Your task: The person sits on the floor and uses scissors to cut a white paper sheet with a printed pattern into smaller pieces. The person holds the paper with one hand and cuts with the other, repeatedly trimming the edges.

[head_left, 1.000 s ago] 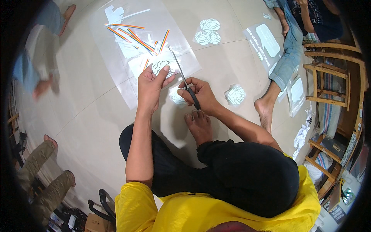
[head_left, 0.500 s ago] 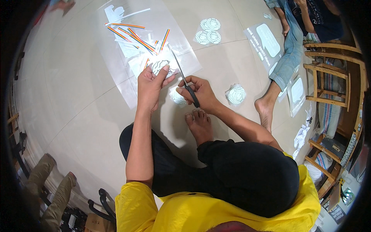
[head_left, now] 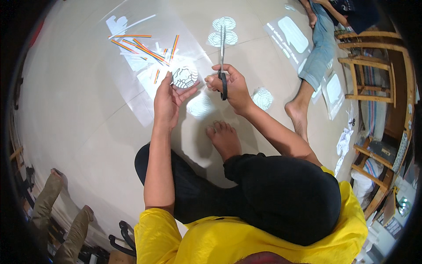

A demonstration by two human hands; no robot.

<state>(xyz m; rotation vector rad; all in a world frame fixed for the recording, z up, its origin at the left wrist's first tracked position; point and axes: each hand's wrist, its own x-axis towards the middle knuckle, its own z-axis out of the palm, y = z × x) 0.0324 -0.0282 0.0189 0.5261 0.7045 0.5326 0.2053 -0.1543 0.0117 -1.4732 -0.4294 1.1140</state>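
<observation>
My left hand [head_left: 168, 103] holds a round white cutout [head_left: 185, 77] with dark wavy lines, its thumb at the left edge and the fingers stretched beneath. To the right, my right hand [head_left: 233, 88] grips black-handled scissors [head_left: 223, 81], their blades pointing away from me and apart from the cutout. Beyond the left hand, several rainbow-striped strips [head_left: 147, 50] and white paper scraps lie on a clear plastic sheet [head_left: 136, 103]. Under the hands on the floor is another pale cutout [head_left: 200, 105], washed out by glare. A similar patterned cutout [head_left: 262, 98] lies right of my right wrist.
Several wavy-lined round cutouts [head_left: 220, 38] lie ahead, partly behind the scissor blades. A grey sheet with a pale speech-bubble shape [head_left: 293, 35] is at the far right, beside another person's leg [head_left: 321, 66]. Wooden furniture [head_left: 373, 79] lines the right side. My bare foot [head_left: 224, 138] rests below the hands.
My right hand has moved away from me, the scissors turning more upright and leaving the cutout's side. The cutout now shows nearly whole, with my left thumb shifted off its face to its edge.
</observation>
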